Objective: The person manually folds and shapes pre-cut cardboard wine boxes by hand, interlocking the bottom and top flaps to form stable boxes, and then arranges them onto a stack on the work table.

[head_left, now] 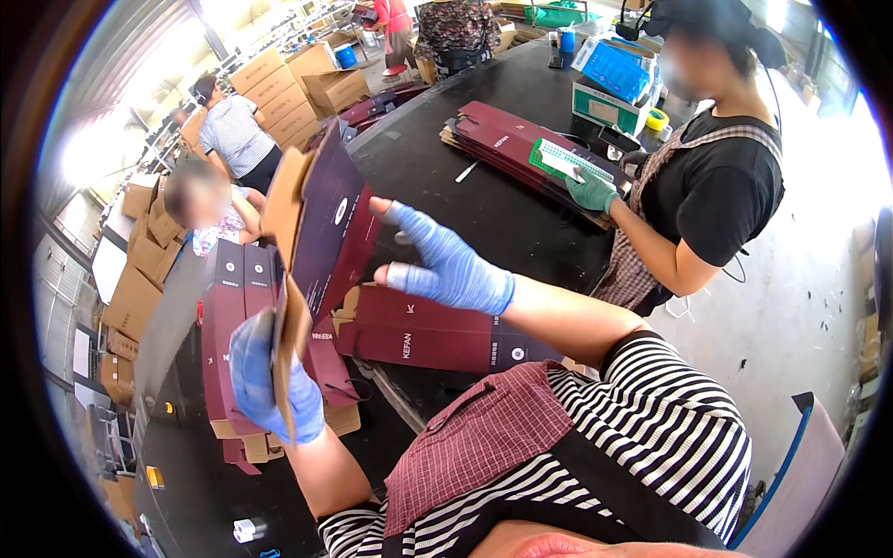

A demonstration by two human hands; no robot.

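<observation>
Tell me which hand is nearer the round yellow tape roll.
Right. The right hand is open, down-left of the yellow tape roll in the picture; the left hand is farther down-left, gripping a maroon cardboard box.

White lettering and pale emblems.
The flat maroon cardboard box with a navy end (449,337) carries white capitals, a letter-like mark and a round emblem. Left of it, upright-printed maroon boxes with navy ends (226,299) bear round emblems; just beyond it, a raised maroon-and-navy cardboard box (324,223) shows a white oval; farther off, stacked flat maroon boxes (510,146) carry capitals.
</observation>
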